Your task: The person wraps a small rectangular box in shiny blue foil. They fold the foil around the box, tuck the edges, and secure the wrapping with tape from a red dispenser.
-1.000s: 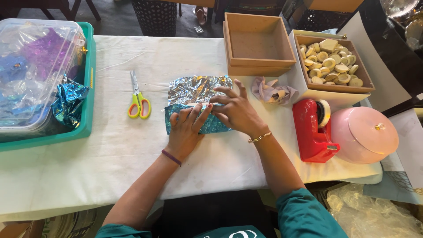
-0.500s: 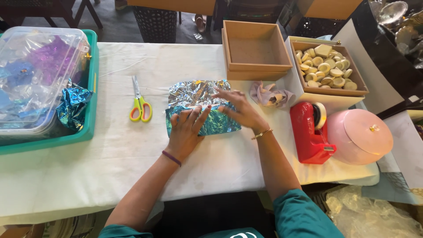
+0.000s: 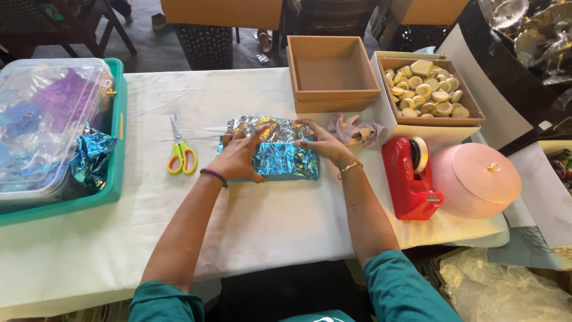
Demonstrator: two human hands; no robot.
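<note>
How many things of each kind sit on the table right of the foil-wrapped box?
Wooden boxes: 2, one empty, one of pale discs
Tape dispenser: 1, red
Round pink container: 1
Ribbon bundle: 1
Total: 5
Both the left hand and right hand press on the foil-wrapped box.

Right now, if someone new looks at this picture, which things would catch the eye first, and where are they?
At the table's centre, the left hand and right hand press on a shiny blue and silver foil parcel. To its right stand a red tape dispenser and a pink round box. Yellow scissors lie to its left, beside a teal tray.
</note>
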